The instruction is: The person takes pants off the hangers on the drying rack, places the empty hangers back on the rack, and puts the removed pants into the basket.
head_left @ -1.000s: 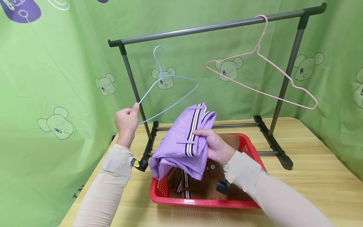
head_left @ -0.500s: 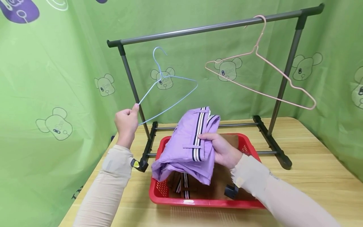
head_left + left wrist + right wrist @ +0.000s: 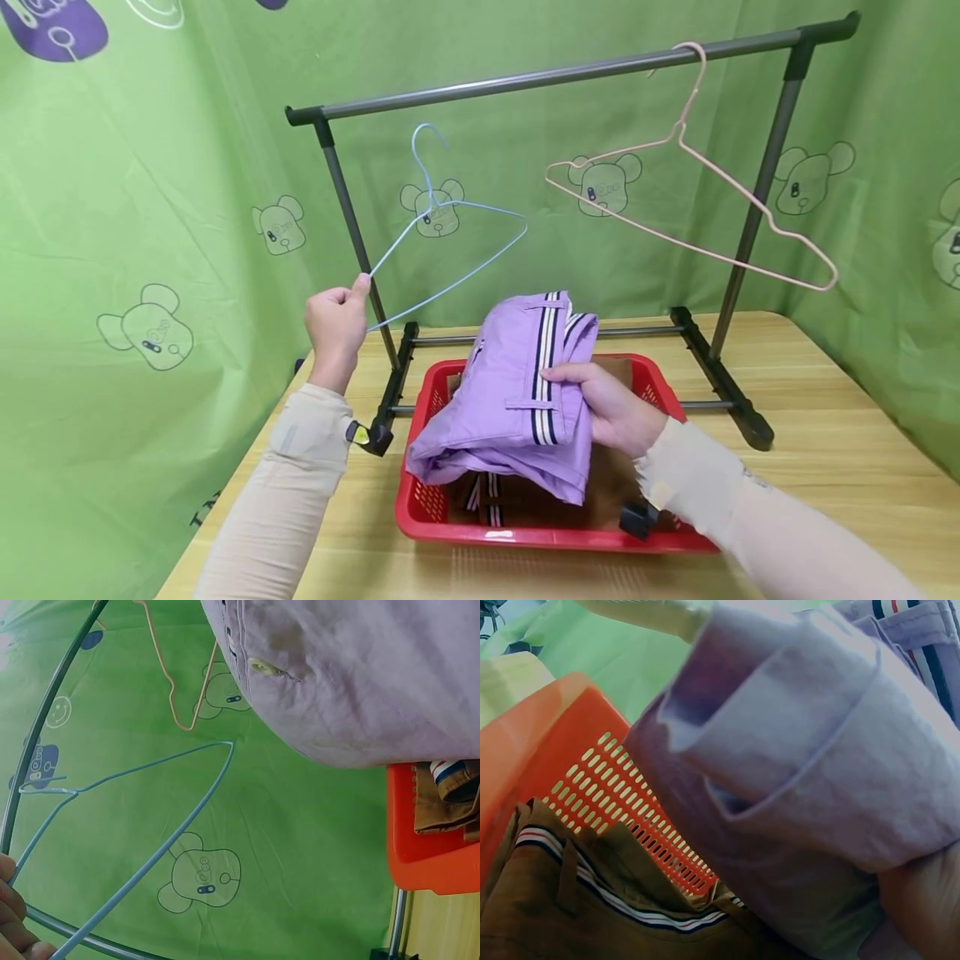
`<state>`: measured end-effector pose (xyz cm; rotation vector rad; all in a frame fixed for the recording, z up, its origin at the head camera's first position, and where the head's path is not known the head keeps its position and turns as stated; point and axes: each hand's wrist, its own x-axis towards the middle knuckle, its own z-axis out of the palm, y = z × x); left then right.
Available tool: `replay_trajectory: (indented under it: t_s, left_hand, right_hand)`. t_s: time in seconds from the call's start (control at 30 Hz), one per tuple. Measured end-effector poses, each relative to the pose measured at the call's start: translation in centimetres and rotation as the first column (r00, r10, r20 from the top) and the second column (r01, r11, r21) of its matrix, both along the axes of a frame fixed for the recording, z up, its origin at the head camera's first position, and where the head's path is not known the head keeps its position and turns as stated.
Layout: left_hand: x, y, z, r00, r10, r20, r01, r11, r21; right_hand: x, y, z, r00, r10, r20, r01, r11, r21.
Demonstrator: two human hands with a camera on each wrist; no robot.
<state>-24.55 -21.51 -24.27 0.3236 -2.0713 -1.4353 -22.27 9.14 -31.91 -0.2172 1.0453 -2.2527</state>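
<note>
My left hand (image 3: 337,327) grips one end of a light blue wire hanger (image 3: 480,268), which it holds up in the air with the hook pointing upward. In my right hand (image 3: 617,408) is a folded pair of purple trousers (image 3: 504,379), pinched at the striped waistband with the thumb on top. The trousers are above a red basket (image 3: 525,537) and hide part of it. Brown trousers (image 3: 622,900) with a striped waistband lie in that basket. In the left wrist view the purple cloth (image 3: 360,682) fills the upper right, apart from the blue hanger.
A dark metal clothes rack (image 3: 525,80) stands on the wooden table (image 3: 817,400) behind the basket. From its bar hangs a bare pink hanger (image 3: 690,242) on the right. Green patterned cloth (image 3: 187,275) surrounds the table.
My right hand has moved right and slightly down with the purple trousers, which come away from the blue hanger. The left hand and its hanger have stayed almost still.
</note>
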Motion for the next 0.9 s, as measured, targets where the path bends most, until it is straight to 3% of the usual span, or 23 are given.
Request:
replay_trajectory:
  t_s: [0.2, 0.67, 0.9]
  left_hand:
    - [0.0, 0.0, 0.0, 1.000, -0.001, 0.007, 0.001, 1.000, 0.007]
    - [-0.2, 0.2, 0.3, 1.000, -0.005, -0.011, 0.005, 1.000, -0.005]
    - [0.3, 0.4, 1.0, 0.999, -0.016, -0.033, 0.017, 1.000, 0.005]
  right_hand:
    - [0.2, 0.6, -0.1, 1.000, 0.004, 0.006, -0.004, 1.000, 0.012]
    - [0.4, -0.9, 0.5, 0.993, 0.109, -0.038, -0.111, 0.992, -0.061]
    - [0.4, -1.0, -0.3, 0.978, 0.183, -0.103, -0.184, 0.983, -0.001]
